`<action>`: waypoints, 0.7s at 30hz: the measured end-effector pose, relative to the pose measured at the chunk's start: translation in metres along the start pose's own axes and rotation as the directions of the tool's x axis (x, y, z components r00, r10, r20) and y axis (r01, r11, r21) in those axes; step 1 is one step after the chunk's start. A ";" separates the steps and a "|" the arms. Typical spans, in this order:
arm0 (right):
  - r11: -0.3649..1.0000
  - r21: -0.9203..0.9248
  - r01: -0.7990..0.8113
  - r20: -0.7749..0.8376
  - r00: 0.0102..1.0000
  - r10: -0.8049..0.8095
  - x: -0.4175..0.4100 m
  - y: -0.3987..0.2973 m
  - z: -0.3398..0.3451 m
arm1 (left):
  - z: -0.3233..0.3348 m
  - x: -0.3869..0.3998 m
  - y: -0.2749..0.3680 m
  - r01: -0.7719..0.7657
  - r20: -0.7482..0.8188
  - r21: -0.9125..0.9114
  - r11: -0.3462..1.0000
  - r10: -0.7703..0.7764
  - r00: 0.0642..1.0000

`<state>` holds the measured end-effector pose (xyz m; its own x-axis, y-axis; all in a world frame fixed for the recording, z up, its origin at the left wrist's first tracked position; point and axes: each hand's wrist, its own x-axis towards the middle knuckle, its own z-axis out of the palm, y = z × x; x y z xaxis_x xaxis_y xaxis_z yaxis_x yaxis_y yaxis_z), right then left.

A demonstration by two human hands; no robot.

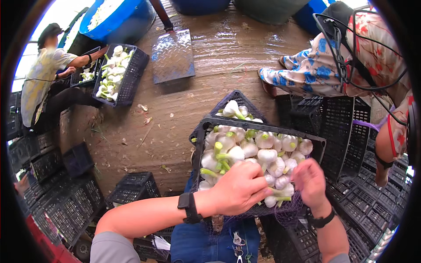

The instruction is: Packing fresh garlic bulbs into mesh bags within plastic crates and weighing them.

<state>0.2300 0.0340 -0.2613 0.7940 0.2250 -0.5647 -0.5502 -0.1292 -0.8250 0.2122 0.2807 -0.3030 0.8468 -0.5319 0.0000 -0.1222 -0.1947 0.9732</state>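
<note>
A black plastic crate [263,124] full of white garlic bulbs [267,155] with trimmed green stems lies before me, tilted towards my lap. Purple netting [289,210] hangs over its near edge. My left hand [241,187] reaches across the near part of the crate, and its curled thumb and fingers pinch the stem end of a garlic bulb [286,190]. At the right side of the crate, my right hand [309,180] is blurred, its fingers bent above the bulbs; whether it holds anything is hidden.
Another garlic crate [235,95] sits behind mine. Stacked black crates stand right [338,131] and left [72,194]. A metal scale platform [172,56] rests on the wet floor. One person [42,75] works by a garlic crate [136,75]; another [315,62] is at right. Blue tubs [121,19] stand behind.
</note>
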 end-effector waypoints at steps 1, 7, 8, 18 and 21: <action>0.992 -0.110 -0.058 0.045 0.997 0.063 -0.009 0.001 0.001 | 0.000 0.000 0.002 -0.007 0.007 -0.007 1.000 0.007 1.000; 0.972 -0.100 0.212 -0.071 0.973 -0.220 -0.011 -0.003 0.025 | 0.009 0.001 0.012 -0.172 -0.262 -0.101 0.980 0.141 0.955; 0.979 -0.082 0.184 -0.122 0.974 -0.193 -0.008 -0.016 0.024 | 0.012 0.004 0.015 -0.224 -0.262 -0.097 0.970 0.192 0.946; 0.873 0.152 0.463 -0.032 0.885 -0.464 0.022 -0.021 0.007 | 0.030 -0.003 0.051 0.062 -0.472 -0.295 0.954 -0.202 0.858; 0.809 -0.319 0.493 0.074 0.864 -0.497 0.007 -0.028 -0.008 | 0.022 -0.066 0.057 0.319 -0.528 0.121 0.940 -0.211 0.823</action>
<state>0.2528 0.0316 -0.2418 0.9409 0.3300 -0.0763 0.0287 -0.3021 -0.9528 0.1377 0.2862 -0.2525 0.9957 0.0382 -0.0844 0.0926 -0.4519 0.8872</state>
